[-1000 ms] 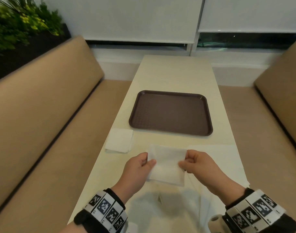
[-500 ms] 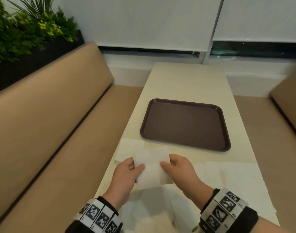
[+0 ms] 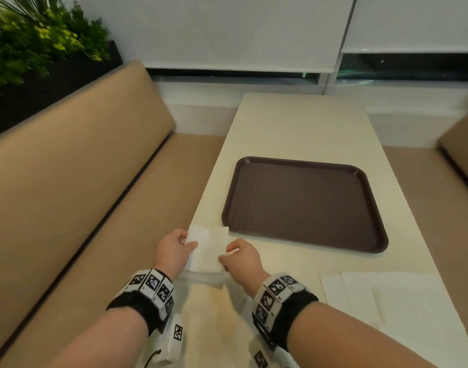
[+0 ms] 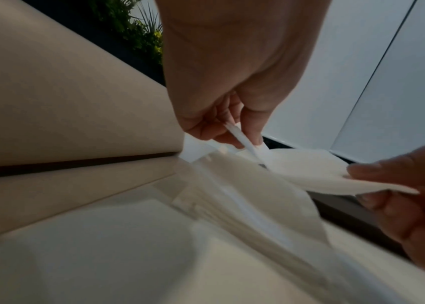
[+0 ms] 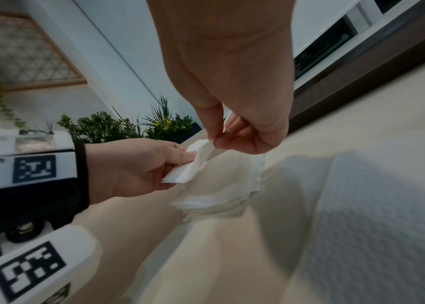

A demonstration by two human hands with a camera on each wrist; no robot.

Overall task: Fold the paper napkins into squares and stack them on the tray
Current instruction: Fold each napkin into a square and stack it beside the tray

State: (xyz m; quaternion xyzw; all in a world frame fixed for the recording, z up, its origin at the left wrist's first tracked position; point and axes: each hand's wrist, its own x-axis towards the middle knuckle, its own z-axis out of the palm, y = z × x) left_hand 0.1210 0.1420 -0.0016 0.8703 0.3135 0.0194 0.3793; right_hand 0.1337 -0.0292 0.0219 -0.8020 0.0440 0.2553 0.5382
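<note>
- Cream tabletop [image 3: 302,128] runs long and narrow between two tan booth seats, toward white window blinds at 12 o'clock.
- A folded white napkin [image 3: 207,249] is held just above the tabletop's near left edge, at about 7 o'clock from the tray.
- The left hand [image 3: 171,252] pinches the napkin's left edge between thumb and curled fingers.
- The right hand [image 3: 242,258] pinches the napkin's right edge the same way, thumb on top.
- Under the held napkin lies another folded napkin [image 5: 206,202] on the tabletop; only its edges show.
- A dark brown tray [image 3: 304,205] lies flat at mid-table, at 1 o'clock from the hands, with nothing on it.
- Unfolded white napkins [image 3: 403,309] lie spread at 4 o'clock, near the tabletop's right edge.
- Both wrists wear black bands with black-and-white square markers.
- Green plants [image 3: 39,41] sit behind the left seat back, at 10 o'clock.
</note>
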